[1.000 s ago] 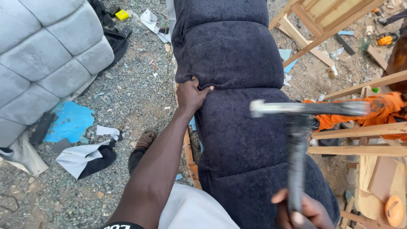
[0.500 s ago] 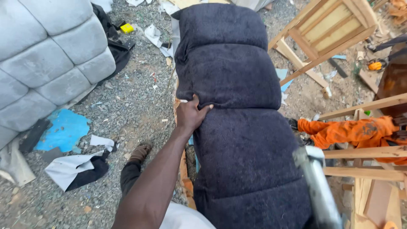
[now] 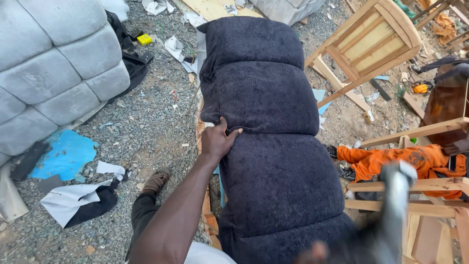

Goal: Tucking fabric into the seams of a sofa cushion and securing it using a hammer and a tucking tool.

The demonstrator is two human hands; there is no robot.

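Your left hand presses flat, fingers spread, into the seam between the two upper sections of the dark upholstered cushion back, and it has held that same fold through the last second. What changed is the hammer: a second ago its head stood level above the fabric, and now it is a grey blur low at the right, so the swing is under way. Your right hand is only a smear at the bottom edge; I cannot tell its grip. The cushion's left edge overhangs the gravel ground beside your sandalled foot, with open room there. On the right, wooden frames and an orange cloth crowd close
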